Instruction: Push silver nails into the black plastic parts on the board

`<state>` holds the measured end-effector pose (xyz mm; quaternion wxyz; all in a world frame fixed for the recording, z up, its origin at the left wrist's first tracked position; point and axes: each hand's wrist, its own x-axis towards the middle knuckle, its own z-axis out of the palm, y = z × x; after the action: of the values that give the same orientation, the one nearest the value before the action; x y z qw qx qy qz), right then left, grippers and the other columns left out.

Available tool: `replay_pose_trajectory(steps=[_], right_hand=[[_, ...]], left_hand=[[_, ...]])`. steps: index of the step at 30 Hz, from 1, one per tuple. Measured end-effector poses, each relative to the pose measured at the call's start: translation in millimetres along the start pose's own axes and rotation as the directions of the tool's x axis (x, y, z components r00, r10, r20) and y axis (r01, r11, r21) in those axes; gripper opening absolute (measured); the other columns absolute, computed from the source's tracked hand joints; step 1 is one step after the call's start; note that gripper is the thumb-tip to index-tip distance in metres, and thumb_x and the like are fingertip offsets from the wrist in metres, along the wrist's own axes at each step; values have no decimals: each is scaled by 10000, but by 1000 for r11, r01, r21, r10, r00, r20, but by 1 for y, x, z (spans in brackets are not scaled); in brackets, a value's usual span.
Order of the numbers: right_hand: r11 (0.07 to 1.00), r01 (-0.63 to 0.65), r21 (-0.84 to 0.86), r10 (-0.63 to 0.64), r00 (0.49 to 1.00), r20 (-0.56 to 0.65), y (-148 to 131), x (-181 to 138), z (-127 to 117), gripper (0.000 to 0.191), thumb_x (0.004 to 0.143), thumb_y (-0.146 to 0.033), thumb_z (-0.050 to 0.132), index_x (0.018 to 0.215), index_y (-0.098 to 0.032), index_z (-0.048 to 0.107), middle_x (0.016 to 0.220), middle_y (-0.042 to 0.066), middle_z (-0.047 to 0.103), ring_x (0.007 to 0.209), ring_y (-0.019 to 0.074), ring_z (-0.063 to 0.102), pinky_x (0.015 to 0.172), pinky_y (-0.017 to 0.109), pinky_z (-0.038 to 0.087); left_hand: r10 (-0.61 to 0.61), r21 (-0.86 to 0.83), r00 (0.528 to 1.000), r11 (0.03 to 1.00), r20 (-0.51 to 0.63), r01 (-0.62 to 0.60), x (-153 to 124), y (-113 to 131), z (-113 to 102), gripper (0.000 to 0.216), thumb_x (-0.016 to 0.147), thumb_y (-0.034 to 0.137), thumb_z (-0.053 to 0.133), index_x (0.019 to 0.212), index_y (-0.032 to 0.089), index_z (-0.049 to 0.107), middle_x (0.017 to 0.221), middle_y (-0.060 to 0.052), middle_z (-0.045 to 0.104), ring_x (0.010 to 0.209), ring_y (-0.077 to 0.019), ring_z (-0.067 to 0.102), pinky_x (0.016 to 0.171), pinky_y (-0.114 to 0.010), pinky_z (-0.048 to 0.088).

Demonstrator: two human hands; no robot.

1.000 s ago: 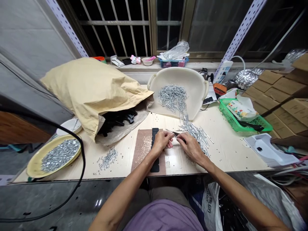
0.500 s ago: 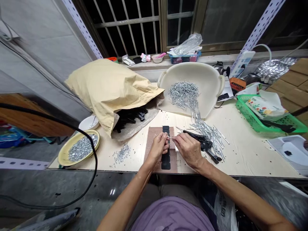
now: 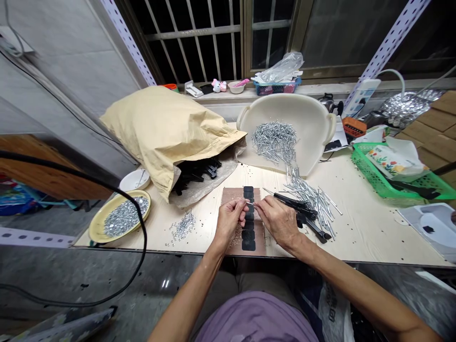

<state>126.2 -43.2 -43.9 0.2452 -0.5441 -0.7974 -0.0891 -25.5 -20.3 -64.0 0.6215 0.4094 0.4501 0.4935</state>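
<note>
My left hand point(image 3: 231, 219) and my right hand point(image 3: 277, 219) meet over a brown board point(image 3: 228, 195) at the table's front edge. Both pinch a thin silver nail between their fingertips, just above a black strip of square pads point(image 3: 248, 232) that runs down the board. A black tool with long handles point(image 3: 302, 214) lies on the table right of my right hand. Loose silver nails point(image 3: 313, 197) spill beside it from a cream plastic tray point(image 3: 302, 118).
A tan sack point(image 3: 167, 128) with black parts spilling out lies at the left. A yellow plate of small screws point(image 3: 119, 219) and a scatter of screws point(image 3: 182, 225) sit front left. A green basket point(image 3: 399, 183) and a white tray point(image 3: 431, 228) stand right.
The view shifted left. My right hand put the black tool down on the table, and both hands drew back over the black strip, pinching a nail between them.
</note>
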Motion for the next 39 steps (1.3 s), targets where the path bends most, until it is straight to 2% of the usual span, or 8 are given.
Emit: replay_pose_trajectory(steps=[7, 14, 20, 28, 33, 39], right_hand=[[995, -24, 98, 17, 998, 66, 3, -1, 0, 210, 948, -297, 418, 936, -223, 614, 855, 20, 618, 768, 139, 573, 631, 253, 331], [934, -140, 330, 81, 979, 187, 14, -2, 4, 191, 942, -327, 422, 934, -228, 585, 877, 8, 626, 765, 138, 589, 631, 235, 375], [959, -113, 262, 62, 979, 193, 15, -3, 3, 216, 939, -346, 425, 944, -225, 603, 916, 25, 607, 778, 139, 592, 585, 229, 368], [970, -59, 236, 20, 986, 164, 14, -5, 8, 245, 957, -317, 389, 959, -210, 610, 890, 35, 603, 774, 134, 582, 633, 231, 377], [906, -101, 412, 19, 980, 200, 21, -4, 13, 201, 938, -323, 435, 919, -214, 603, 865, 18, 605, 756, 128, 572, 661, 232, 393], [884, -145, 444, 44, 972, 231, 24, -4, 16, 222, 938, -337, 422, 899, -210, 600, 848, 19, 609, 741, 137, 560, 657, 246, 392]], left_hand=[[24, 176, 998, 984, -51, -15, 1, 2, -5, 357, 709, 455, 673, 815, 114, 674, 596, 24, 545, 411, -40, 405, 358, -166, 348], [21, 209, 1000, 978, -12, -18, 2, 6, -6, 339, 701, 431, 688, 828, 116, 686, 593, 24, 537, 420, -46, 404, 362, -168, 335], [-10, 293, 999, 956, 37, -1, 3, 7, -9, 325, 728, 429, 668, 803, 112, 684, 571, 20, 527, 420, -48, 394, 368, -170, 311], [-29, 271, 998, 963, 59, 12, 5, 6, -12, 335, 726, 450, 665, 764, 117, 665, 482, 53, 457, 386, -46, 359, 361, -176, 277], [-30, 281, 999, 959, 45, 16, 4, 7, -9, 352, 711, 474, 669, 747, 124, 665, 470, 57, 446, 384, -48, 352, 366, -182, 258], [-38, 289, 999, 957, 35, 26, 5, 7, -9, 348, 710, 467, 672, 742, 121, 663, 465, 57, 445, 383, -46, 340, 381, -186, 249]])
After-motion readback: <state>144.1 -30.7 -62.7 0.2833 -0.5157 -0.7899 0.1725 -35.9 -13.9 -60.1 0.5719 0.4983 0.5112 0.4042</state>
